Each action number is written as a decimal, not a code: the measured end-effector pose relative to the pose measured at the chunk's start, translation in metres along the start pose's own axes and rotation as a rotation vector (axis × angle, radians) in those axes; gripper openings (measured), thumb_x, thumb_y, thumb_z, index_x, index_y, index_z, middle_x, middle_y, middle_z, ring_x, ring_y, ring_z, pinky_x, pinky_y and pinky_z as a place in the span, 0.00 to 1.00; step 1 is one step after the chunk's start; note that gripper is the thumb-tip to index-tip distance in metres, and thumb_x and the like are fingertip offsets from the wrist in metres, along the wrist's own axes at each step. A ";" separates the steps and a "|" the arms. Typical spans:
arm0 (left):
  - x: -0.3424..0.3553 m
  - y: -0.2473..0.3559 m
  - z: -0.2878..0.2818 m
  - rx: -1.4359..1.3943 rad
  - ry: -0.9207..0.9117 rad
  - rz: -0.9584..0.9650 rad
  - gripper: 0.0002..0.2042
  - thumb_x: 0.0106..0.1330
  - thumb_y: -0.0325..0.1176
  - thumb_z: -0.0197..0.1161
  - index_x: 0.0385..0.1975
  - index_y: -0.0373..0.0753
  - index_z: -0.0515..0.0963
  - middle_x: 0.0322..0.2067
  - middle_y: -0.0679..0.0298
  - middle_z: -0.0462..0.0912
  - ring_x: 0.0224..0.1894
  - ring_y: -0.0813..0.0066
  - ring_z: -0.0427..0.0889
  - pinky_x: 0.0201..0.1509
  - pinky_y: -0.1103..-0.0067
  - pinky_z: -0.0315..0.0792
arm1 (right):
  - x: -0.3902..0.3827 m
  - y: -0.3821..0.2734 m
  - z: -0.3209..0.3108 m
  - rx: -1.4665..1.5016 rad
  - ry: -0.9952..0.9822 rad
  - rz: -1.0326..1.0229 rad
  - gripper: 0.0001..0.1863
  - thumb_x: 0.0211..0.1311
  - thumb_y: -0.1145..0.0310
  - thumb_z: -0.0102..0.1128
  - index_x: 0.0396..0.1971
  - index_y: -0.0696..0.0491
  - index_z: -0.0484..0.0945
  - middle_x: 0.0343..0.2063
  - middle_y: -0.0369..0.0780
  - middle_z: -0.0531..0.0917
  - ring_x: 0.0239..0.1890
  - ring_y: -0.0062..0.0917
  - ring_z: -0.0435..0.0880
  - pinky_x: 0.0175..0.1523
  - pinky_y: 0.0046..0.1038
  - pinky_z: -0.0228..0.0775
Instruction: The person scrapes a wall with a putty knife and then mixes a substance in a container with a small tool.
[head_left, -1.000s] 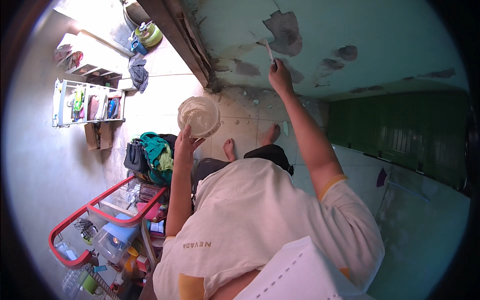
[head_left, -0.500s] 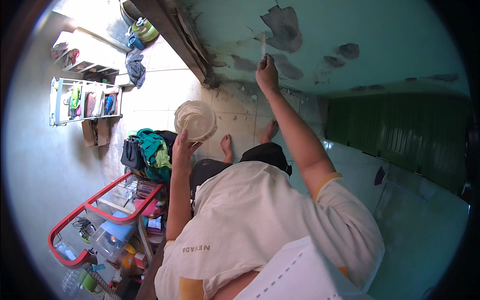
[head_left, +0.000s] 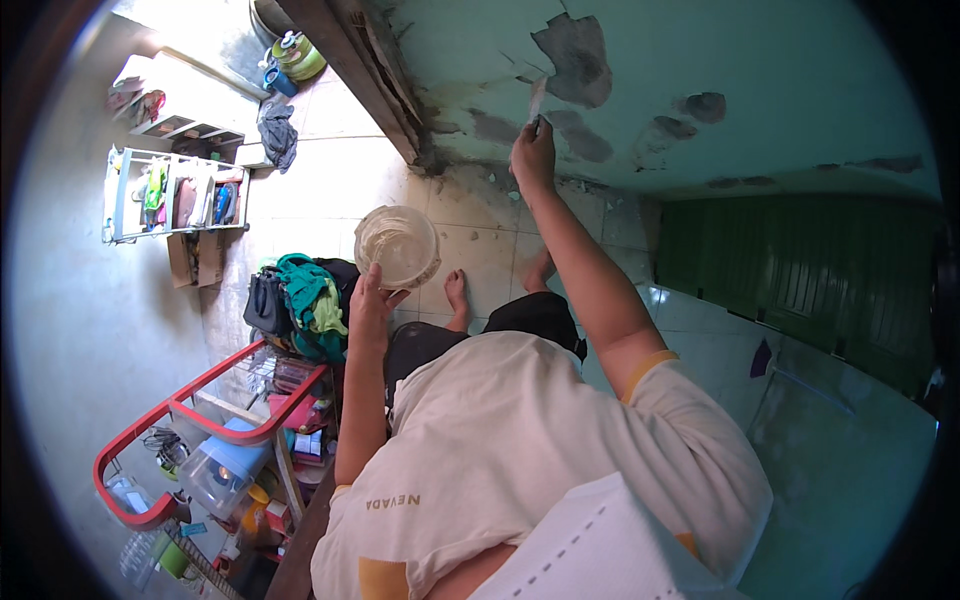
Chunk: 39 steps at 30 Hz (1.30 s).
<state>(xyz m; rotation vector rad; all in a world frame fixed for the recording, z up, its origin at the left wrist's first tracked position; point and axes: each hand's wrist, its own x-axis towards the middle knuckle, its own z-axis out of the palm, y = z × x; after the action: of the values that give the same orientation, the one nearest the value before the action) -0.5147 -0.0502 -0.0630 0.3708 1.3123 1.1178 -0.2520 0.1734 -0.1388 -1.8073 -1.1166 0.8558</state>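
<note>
A round whitish tub with pale paste smeared inside is gripped at its near rim by my left hand. My right hand is wrapped round the handle of a putty knife, whose pale blade is at the green wall. Whether the blade touches the wall I cannot tell. Beside the blade is a large grey bare patch with ragged edges. Smaller grey patches lie below it and along the wall to the right.
A dark wooden post stands left of the wall. Crumbs of debris lie on the tiled floor at the wall's foot. Clothes and bags are piled at the left, above a red-edged rack full of household things. Dark green doors are at the right.
The tub has tipped slightly, so its inside shows differently. The putty knife is more slanted, and its blade sits a little lower and further right in the picture. The whole view has shifted slightly.
</note>
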 end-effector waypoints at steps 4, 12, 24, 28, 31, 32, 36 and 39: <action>-0.001 0.000 -0.001 -0.002 0.011 0.012 0.26 0.71 0.51 0.54 0.55 0.31 0.69 0.50 0.56 0.79 0.51 0.68 0.81 0.53 0.70 0.77 | -0.023 -0.041 -0.001 -0.065 0.014 -0.151 0.21 0.73 0.66 0.40 0.60 0.62 0.61 0.50 0.61 0.76 0.51 0.56 0.77 0.53 0.47 0.71; 0.000 0.006 -0.003 -0.011 -0.004 0.036 0.26 0.72 0.49 0.54 0.55 0.31 0.69 0.50 0.55 0.79 0.51 0.68 0.81 0.53 0.71 0.77 | -0.008 -0.012 0.014 0.024 0.001 -0.031 0.22 0.73 0.63 0.41 0.60 0.59 0.62 0.40 0.54 0.78 0.39 0.46 0.77 0.42 0.42 0.71; 0.007 0.002 -0.006 -0.003 -0.043 -0.006 0.29 0.71 0.49 0.54 0.61 0.30 0.63 0.55 0.53 0.75 0.55 0.63 0.78 0.56 0.68 0.77 | 0.021 0.011 -0.040 0.160 -0.066 0.152 0.16 0.74 0.61 0.44 0.53 0.55 0.69 0.23 0.37 0.74 0.16 0.22 0.72 0.20 0.27 0.64; 0.008 0.003 0.000 -0.010 -0.015 0.028 0.27 0.71 0.50 0.55 0.55 0.29 0.68 0.48 0.54 0.80 0.48 0.67 0.83 0.52 0.72 0.78 | 0.009 0.004 -0.053 0.254 -0.166 0.189 0.14 0.74 0.60 0.45 0.51 0.52 0.70 0.20 0.32 0.70 0.14 0.16 0.67 0.16 0.22 0.57; 0.011 0.001 0.000 -0.015 -0.015 0.026 0.27 0.71 0.50 0.55 0.55 0.29 0.68 0.48 0.53 0.80 0.48 0.66 0.83 0.52 0.72 0.79 | -0.006 0.004 -0.062 0.244 -0.199 0.214 0.15 0.74 0.60 0.47 0.54 0.51 0.70 0.20 0.32 0.70 0.14 0.15 0.66 0.15 0.21 0.57; 0.011 0.001 0.000 -0.015 -0.017 0.024 0.27 0.71 0.50 0.55 0.55 0.29 0.68 0.48 0.53 0.80 0.48 0.66 0.83 0.52 0.72 0.79 | -0.008 0.005 -0.064 0.223 -0.208 0.212 0.16 0.74 0.60 0.47 0.54 0.51 0.70 0.19 0.32 0.70 0.14 0.15 0.67 0.15 0.21 0.57; 0.012 0.000 0.002 -0.007 -0.023 0.022 0.27 0.71 0.50 0.55 0.54 0.29 0.69 0.47 0.53 0.80 0.48 0.65 0.83 0.52 0.72 0.79 | -0.013 0.008 -0.077 0.090 -0.245 0.199 0.19 0.73 0.60 0.46 0.56 0.53 0.70 0.21 0.36 0.76 0.14 0.20 0.72 0.18 0.27 0.62; 0.011 0.000 0.002 -0.003 -0.039 0.009 0.27 0.72 0.49 0.54 0.57 0.30 0.67 0.50 0.53 0.78 0.51 0.64 0.81 0.53 0.70 0.78 | -0.014 0.003 -0.081 -0.027 -0.238 0.178 0.20 0.72 0.59 0.46 0.56 0.55 0.71 0.26 0.41 0.81 0.20 0.28 0.79 0.25 0.32 0.69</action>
<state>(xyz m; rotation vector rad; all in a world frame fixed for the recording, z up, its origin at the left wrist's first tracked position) -0.5146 -0.0404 -0.0688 0.3943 1.2755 1.1148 -0.1871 0.1363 -0.1057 -1.8842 -1.1295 1.1919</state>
